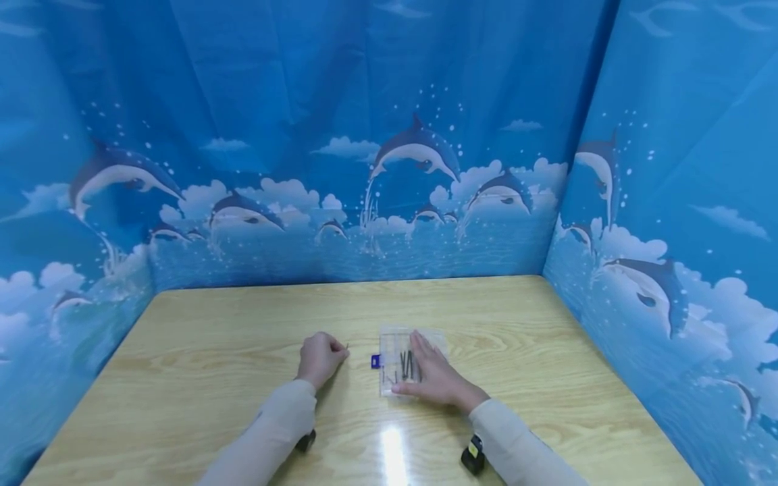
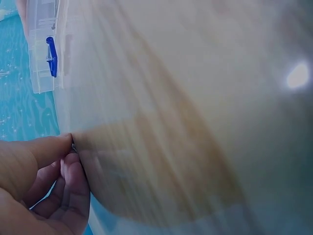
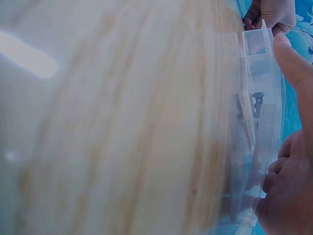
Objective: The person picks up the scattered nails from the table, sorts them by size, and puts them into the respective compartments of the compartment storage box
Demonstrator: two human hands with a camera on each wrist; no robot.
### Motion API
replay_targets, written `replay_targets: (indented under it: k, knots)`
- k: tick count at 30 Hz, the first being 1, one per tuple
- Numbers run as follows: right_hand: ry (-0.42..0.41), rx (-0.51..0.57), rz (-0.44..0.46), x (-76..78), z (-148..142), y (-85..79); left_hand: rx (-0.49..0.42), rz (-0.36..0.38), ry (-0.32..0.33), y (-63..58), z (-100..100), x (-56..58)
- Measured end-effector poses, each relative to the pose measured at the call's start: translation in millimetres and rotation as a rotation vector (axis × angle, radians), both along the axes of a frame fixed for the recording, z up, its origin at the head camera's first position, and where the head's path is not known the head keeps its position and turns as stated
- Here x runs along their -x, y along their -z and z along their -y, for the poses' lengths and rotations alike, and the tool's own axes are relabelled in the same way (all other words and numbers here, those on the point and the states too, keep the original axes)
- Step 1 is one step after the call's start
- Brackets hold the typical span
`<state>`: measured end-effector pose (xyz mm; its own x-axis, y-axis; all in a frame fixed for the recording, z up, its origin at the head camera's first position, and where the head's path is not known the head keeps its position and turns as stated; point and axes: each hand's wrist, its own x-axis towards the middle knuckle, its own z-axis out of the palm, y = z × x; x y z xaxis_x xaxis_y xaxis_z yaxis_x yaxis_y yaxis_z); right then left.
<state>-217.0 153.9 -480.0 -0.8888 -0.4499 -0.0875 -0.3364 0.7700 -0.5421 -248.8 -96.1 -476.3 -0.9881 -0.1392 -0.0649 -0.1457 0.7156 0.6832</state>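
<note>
In the head view, my left hand (image 1: 320, 359) is just above the table, left of a clear plastic box (image 1: 390, 343). Its thumb and forefinger pinch a small screw (image 2: 74, 146), mostly hidden by the fingertips. A blue latch (image 1: 375, 361) is on the box's left side. Over the right part of the box lies my right hand (image 1: 439, 378), its fingers straight and its thumb at the near edge. Several long dark screws (image 1: 406, 364) lie in the compartments, and shorter screws (image 3: 257, 104) show in the right wrist view. Whether the lid is raised, I cannot tell.
A light wooden table (image 1: 231, 324) carries the box. Blue dolphin-print curtains (image 1: 304, 135) stand along its back and right side. A bright light reflection (image 1: 393, 455) falls on the near tabletop. Black devices (image 1: 473, 455) are worn at both wrists.
</note>
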Motion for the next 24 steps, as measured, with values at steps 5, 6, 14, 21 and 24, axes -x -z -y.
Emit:
replay_targets:
  k: [5, 6, 14, 21, 24]
  knots:
    - [0.000, -0.006, -0.001, -0.5, 0.0, -0.6, 0.006, 0.012, 0.010, -0.2, -0.1, 0.1]
    - [0.001, -0.006, -0.002, -0.6, 0.1, -0.9, 0.008, 0.012, 0.013, -0.2, -0.2, 0.1]
    - [0.005, -0.005, -0.007, -0.7, 0.8, -1.0, 0.029, 0.007, 0.018, -0.7, -0.5, 0.4]
    - [0.001, 0.000, -0.016, -0.8, 0.7, -1.0, 0.020, 0.021, 0.014, 0.2, 0.0, 1.0]
    - [0.000, 0.000, -0.019, -0.7, 1.0, -1.6, 0.025, 0.017, 0.015, 0.7, 0.3, 1.6]
